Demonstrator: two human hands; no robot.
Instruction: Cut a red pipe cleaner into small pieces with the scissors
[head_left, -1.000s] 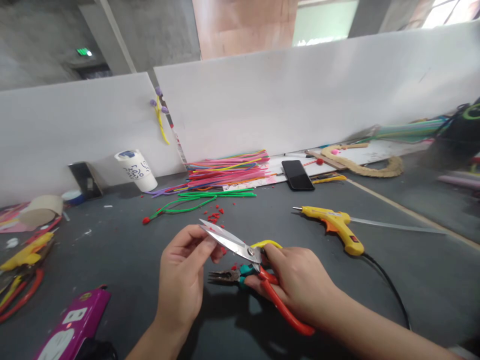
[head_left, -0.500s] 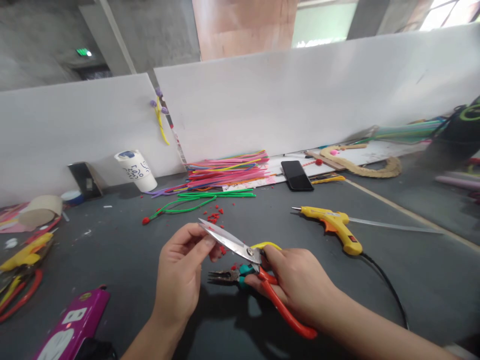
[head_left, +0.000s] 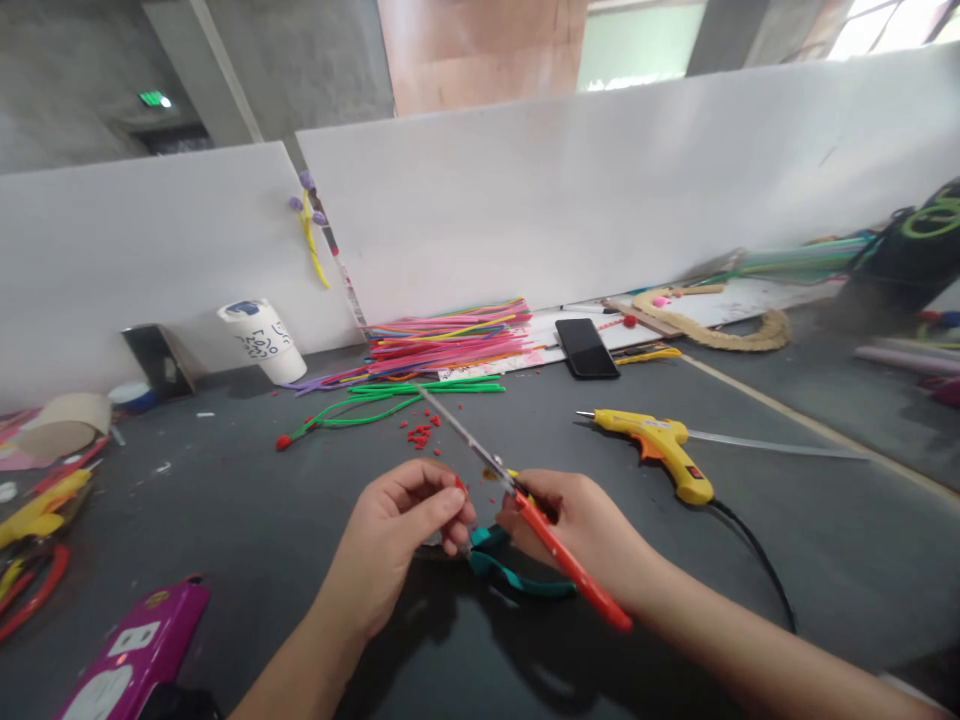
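Note:
My right hand (head_left: 581, 530) grips the orange and yellow handles of a pair of scissors (head_left: 510, 485); the blades are closed and point up and away to the left. My left hand (head_left: 401, 545) pinches a small red piece (head_left: 459, 486) just beside the scissors' pivot. Teal-handled pliers (head_left: 517, 575) lie on the dark table (head_left: 247, 500) under both hands. Red scraps (head_left: 420, 432) are scattered on the table beyond my hands.
A yellow glue gun (head_left: 660, 450) with a black cord lies at the right. Green pipe cleaners (head_left: 390, 400) and a coloured pile (head_left: 450, 340) sit by the white divider, with a phone (head_left: 586, 347) and a cup (head_left: 262, 340). A purple power strip (head_left: 135, 650) lies front left.
The scissors turned from lying flat across my hands to pointing away edge-on. My left hand dropped from the blade tip to near the pivot. The pliers' teal handles now show.

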